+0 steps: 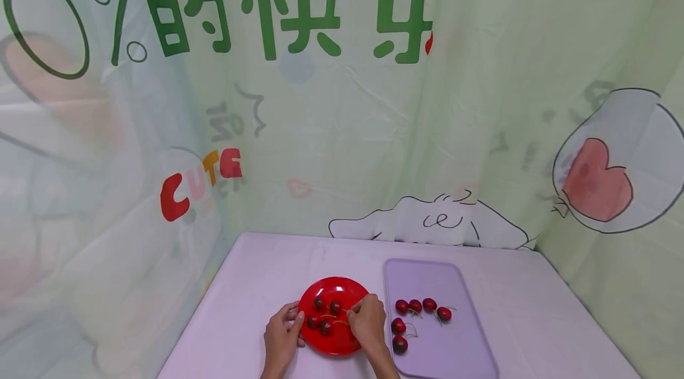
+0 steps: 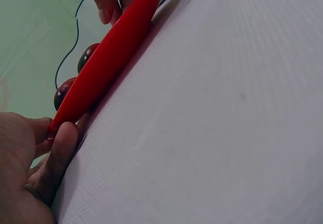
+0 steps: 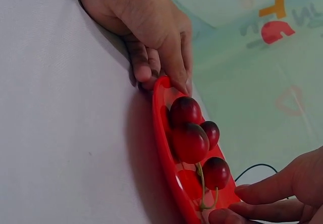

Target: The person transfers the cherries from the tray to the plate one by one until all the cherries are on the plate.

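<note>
A red plate (image 1: 333,348) carries several dark red cherries (image 1: 326,326) with green stems. My left hand (image 1: 281,331) grips its left rim, thumb on top and fingers below. In the left wrist view the plate (image 2: 108,65) appears edge-on, close over the cloth. Over the plate's right side is my right hand (image 1: 367,321), its fingertips bent down near the cherry stems. The right wrist view shows its fingers (image 3: 272,183) apart beside a stem (image 3: 203,191), with no cherry between them.
A pale purple tray (image 1: 454,349) lies right of the plate. Several cherries (image 1: 430,305) sit on it in a bent row along its left and middle. White cloth (image 1: 561,319) covers the table, and a printed curtain (image 1: 342,129) hangs behind and at the sides.
</note>
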The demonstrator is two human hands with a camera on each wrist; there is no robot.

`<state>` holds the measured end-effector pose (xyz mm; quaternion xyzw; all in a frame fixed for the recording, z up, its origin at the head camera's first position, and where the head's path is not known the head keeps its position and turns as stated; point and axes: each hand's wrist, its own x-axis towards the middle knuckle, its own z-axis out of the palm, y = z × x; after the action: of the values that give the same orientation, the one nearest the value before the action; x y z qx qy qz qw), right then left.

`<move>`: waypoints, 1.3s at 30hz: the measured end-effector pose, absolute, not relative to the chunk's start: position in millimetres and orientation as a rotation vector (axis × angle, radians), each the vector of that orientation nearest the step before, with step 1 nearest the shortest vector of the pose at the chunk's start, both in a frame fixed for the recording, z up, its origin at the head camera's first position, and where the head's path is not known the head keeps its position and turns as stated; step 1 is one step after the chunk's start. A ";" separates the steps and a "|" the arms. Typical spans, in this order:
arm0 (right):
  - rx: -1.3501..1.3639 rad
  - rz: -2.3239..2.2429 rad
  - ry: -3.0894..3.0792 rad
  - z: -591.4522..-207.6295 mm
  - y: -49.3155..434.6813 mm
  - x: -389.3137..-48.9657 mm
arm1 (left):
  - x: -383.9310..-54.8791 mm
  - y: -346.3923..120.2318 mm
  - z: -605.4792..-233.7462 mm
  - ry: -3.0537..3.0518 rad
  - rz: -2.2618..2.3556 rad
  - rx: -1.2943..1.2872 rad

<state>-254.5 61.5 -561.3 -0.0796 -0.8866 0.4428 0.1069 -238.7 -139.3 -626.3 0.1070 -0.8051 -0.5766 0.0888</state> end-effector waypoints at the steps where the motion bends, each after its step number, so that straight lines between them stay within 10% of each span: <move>1: -0.229 1.305 -2.604 -559.8 62.4 -253.5 | -238.9 -139.2 -626.6 -2.395 -1.719 0.315; 39: -0.342 1.469 -2.398 -508.1 152.6 -227.1 | -235.2 -134.7 -622.1 -2.399 -1.685 0.338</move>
<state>-227.1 152.6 -508.1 -0.1193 -0.8365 0.5122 0.1538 -235.2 -134.7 -622.1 0.1139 -0.8092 -0.5684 0.0950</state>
